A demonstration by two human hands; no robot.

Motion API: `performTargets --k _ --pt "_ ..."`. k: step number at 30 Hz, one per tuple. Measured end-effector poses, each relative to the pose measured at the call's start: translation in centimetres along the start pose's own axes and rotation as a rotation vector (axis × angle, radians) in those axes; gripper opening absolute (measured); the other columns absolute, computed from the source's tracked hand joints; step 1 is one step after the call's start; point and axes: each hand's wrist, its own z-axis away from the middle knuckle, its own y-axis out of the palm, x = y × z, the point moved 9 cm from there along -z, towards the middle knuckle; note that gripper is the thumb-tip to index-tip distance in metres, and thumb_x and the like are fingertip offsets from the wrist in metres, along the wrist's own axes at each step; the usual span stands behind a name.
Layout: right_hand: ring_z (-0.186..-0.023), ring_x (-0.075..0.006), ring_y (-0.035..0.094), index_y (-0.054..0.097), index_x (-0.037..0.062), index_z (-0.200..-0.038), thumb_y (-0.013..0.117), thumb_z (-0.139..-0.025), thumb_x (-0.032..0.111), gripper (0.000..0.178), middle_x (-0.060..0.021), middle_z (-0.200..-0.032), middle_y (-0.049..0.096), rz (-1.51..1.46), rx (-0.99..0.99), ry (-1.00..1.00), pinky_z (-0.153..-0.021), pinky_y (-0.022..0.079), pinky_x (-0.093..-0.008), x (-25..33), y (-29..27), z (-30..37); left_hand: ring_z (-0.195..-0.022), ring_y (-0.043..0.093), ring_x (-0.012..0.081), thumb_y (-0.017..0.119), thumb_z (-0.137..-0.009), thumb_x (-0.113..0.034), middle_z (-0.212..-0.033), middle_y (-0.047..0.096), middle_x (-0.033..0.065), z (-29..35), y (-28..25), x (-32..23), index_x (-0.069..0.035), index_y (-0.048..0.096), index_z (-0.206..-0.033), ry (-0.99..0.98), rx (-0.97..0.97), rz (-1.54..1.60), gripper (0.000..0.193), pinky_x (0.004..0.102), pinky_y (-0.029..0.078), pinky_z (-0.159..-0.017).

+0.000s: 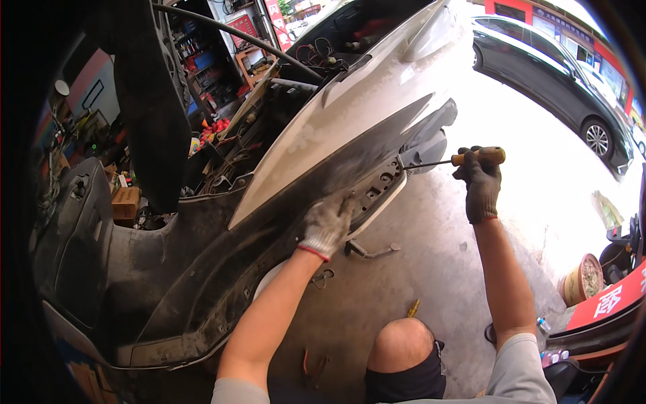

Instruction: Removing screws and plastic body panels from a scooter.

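Note:
A white and dark grey scooter (323,138) with parts of its body opened up stands before me, dusty all over. In a grey work glove with a red cuff edge, my left hand (330,219) lies on its lower side panel, fingers stretched out and slightly blurred. My right hand (482,185), gloved too, is closed round the yellow handle of a screwdriver (479,157). The screwdriver's shaft points left, and its tip meets the end of the exposed footrest plate (380,188), which has holes in it. What the tip touches there is too small to tell.
A footpeg-like metal lever (373,252) sticks out below the panel. On the concrete floor lie red-handled pliers (314,367) and a yellow-handled tool (413,308) by my knee. A plant pot (582,279) stands at right; a black car (555,74) is parked outside. Cluttered shelves (202,54) fill the back.

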Motion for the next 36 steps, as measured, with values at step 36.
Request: performTargets --k 36 --pt "-0.072 -0.0187 0.066 0.055 -0.0008 -0.107 0.068 -0.090 0.015 0.027 -0.0134 -0.095 0.067 0.081 -0.053 -0.027 -0.064 0.056 -0.0294 -5.0 0.7 -1.3 -0.111 0.060 0.0335 0.052 -0.092 -0.033 -0.121 0.063 0.0143 -11.2 11.4 -2.3 -0.018 0.066 -0.119 -0.099 0.220 -0.156 0.034 0.0416 0.048 -0.096"
